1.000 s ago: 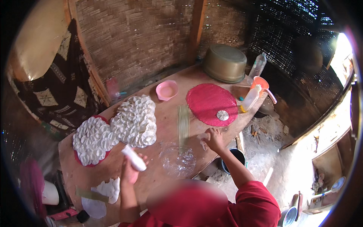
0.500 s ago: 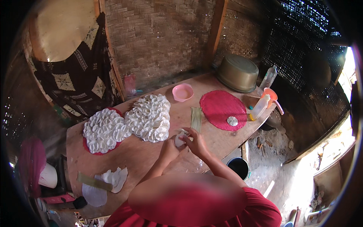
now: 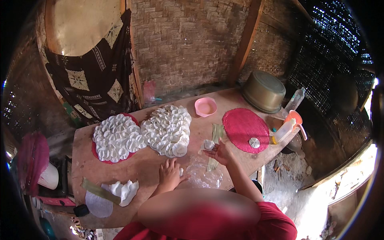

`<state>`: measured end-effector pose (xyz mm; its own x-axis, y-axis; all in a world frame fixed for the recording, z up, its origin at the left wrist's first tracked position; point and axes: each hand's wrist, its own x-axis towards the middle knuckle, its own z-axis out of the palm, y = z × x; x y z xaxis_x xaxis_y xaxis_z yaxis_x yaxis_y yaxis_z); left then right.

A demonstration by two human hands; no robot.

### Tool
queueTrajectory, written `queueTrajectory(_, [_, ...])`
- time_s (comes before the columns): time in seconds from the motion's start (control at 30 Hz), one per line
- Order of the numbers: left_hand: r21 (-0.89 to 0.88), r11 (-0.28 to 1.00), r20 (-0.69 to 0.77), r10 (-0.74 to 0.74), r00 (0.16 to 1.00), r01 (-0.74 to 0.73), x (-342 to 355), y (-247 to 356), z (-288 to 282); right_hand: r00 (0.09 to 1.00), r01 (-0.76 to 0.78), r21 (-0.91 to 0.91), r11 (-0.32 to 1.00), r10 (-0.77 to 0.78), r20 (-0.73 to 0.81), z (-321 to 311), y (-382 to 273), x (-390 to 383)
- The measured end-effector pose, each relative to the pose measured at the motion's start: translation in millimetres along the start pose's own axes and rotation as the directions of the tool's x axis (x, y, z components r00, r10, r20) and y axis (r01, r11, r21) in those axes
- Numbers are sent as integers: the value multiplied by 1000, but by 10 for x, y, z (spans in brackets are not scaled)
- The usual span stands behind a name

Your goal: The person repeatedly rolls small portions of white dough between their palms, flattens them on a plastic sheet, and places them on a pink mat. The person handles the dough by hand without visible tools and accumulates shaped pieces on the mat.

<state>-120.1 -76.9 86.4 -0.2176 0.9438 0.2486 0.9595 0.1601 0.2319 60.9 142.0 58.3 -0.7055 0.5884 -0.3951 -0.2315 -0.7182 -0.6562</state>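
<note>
My right hand [image 3: 221,153] is raised palm up over the wooden table [image 3: 140,168] and holds a small white folded dough piece [image 3: 208,145] at its fingertips. My left hand [image 3: 170,175] lies flat on the table beside a clear plastic sheet [image 3: 202,176], with a bit of white under its fingers. Just beyond both hands stand two red woven trays heaped with several white shell-shaped dough pieces, one to the left [image 3: 116,137] and one nearer the middle [image 3: 168,130]. A third red tray [image 3: 245,129] to the right carries a single round white piece [image 3: 254,142].
A pink bowl [image 3: 205,106], an upturned metal pot [image 3: 264,91], a clear bottle [image 3: 295,100] and an orange funnel [image 3: 295,118] stand at the far right. A green leaf strip [image 3: 216,138] lies by my right hand. White dough [image 3: 125,191] lies at the near left. Woven walls enclose the table.
My hands, together over the table half a second ago, have parted: the left has dropped flat to the table, the right has lifted a white piece. The view has shifted.
</note>
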Motion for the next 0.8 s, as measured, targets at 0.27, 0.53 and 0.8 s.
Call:
queueTrajectory(0.27, [-287,845,-420,313,852,-451,1065,48,-406,765,-208,-54,977,196,613,770,0,-72])
queueTrajectory(0.53, [-834,-549,222,-425,878,-55,1632,-156,-62,794,-26,-891,-454,-550,257,235,-856,1267])
queueTrajectory(0.8, [-627,-757,392,-103,914,184,1802,-210,320,782,-123,-805,-581,-556,281,-135,-1011,2181])
